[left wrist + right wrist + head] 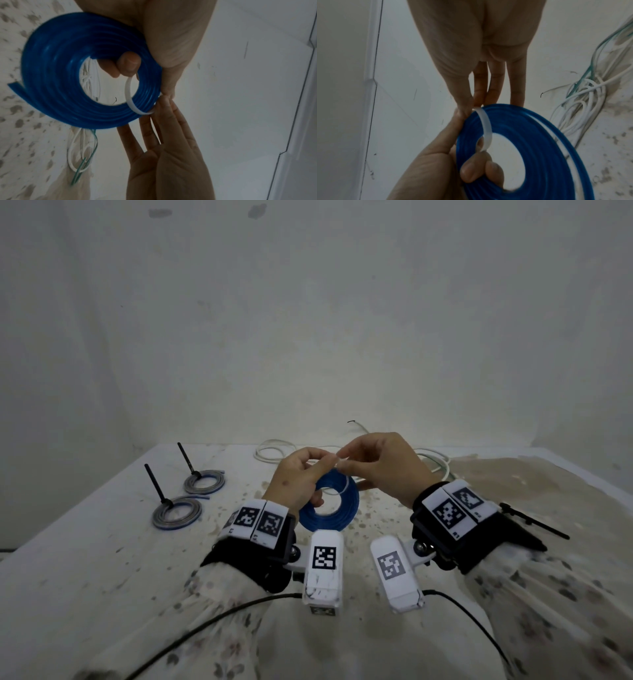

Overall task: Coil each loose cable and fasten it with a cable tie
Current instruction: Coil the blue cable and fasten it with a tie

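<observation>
Above the table's middle my left hand (310,470) grips a flat blue cable coil (330,506), its fingers curled through the coil's hole (128,65). A white cable tie (128,94) loops round the coil's windings beside those fingers. My right hand (354,461) pinches the tie's end at the coil's outer edge between thumb and fingertips (465,100); its other fingers are straight. The tie (486,127) and the blue coil (539,135) fill the right wrist view. Whether the tie is locked cannot be told.
Two grey coiled cables (203,482) (176,513), each with an upright black tie, lie at the left. Loose white cables (274,451) lie at the back, white and green ones (435,463) at the right. A black cable tie (534,520) lies by my right wrist. The wall stands close behind.
</observation>
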